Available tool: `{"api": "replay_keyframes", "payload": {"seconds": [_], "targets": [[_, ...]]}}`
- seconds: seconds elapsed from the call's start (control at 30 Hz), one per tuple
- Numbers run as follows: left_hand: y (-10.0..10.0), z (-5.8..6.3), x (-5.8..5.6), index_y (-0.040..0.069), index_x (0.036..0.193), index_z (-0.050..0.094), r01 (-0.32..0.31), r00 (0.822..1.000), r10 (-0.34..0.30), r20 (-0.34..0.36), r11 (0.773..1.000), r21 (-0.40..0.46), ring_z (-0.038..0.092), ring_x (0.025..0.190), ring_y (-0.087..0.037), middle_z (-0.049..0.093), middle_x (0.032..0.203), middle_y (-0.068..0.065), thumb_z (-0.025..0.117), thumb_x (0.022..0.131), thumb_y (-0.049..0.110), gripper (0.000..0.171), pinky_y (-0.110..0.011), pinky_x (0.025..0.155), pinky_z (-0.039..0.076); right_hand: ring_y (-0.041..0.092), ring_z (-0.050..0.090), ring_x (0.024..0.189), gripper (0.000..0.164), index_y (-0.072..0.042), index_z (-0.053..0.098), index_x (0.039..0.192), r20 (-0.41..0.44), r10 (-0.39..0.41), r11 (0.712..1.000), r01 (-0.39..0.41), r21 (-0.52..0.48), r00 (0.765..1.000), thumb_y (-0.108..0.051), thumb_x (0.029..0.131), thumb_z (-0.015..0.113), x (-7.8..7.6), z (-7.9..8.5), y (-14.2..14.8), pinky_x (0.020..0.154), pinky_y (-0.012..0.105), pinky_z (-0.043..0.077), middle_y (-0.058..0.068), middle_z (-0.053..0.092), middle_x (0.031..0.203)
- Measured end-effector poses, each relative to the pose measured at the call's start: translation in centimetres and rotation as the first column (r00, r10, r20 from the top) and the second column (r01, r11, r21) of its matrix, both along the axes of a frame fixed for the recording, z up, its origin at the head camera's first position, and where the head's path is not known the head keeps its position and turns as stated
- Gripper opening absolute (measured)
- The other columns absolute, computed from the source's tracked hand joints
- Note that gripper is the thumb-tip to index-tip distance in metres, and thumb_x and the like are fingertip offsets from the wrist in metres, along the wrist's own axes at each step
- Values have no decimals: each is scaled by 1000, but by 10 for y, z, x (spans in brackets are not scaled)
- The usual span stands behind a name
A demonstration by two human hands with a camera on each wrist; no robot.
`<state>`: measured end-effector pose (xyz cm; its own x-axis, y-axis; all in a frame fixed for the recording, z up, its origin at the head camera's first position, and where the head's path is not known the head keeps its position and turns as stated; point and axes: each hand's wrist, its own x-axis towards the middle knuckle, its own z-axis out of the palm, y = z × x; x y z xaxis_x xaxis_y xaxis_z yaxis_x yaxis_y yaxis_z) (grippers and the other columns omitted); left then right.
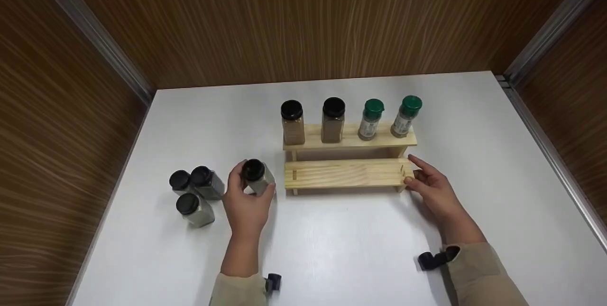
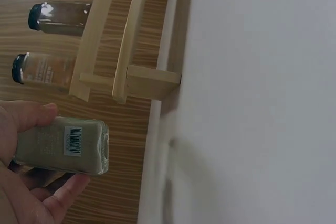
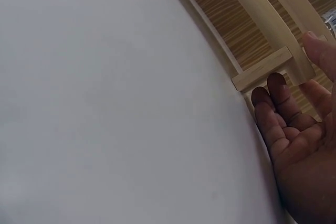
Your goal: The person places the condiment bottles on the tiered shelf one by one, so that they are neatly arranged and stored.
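In the head view my left hand (image 1: pixel 247 206) grips a glass spice jar (image 1: pixel 261 180) with a black lid, held left of the wooden spice rack (image 1: pixel 348 175). A barcode label shows on the jar (image 2: pixel 63 145) in the left wrist view, where its base is raised above the white table. My right hand (image 1: pixel 434 190) holds the right end of the rack's lower shelf. In the right wrist view the thumb lies on top of the shelf (image 3: pixel 268 22) and fingers curl beside the rack's leg (image 3: pixel 262 69).
Two black-lidded jars (image 1: pixel 333 121) and two green-capped jars (image 1: pixel 370 121) stand on the upper shelf (image 1: pixel 351 141). Several black-lidded items, three jars (image 1: pixel 201 216), cluster at the left on the white table (image 1: pixel 332 244). Brown wood-grain panels (image 1: pixel 322 21) enclose the back and sides.
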<state>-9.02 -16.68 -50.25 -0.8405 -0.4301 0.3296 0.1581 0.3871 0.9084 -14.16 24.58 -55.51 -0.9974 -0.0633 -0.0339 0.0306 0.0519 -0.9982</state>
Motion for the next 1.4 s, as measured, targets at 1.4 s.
{"api": "replay_keyframes", "payload": {"seconds": [1.4], "targets": [[54,6,-28,6,138,61,132,991,-133,-3,986,-103,70,117,-32,74,125,-14,90,79,-3,67,-54,99,54,11,69,101,65,4,39,160,3,0,1000,0,16,1000,8,101,65,0,1,1,85,27,59,12,67,118]]}}
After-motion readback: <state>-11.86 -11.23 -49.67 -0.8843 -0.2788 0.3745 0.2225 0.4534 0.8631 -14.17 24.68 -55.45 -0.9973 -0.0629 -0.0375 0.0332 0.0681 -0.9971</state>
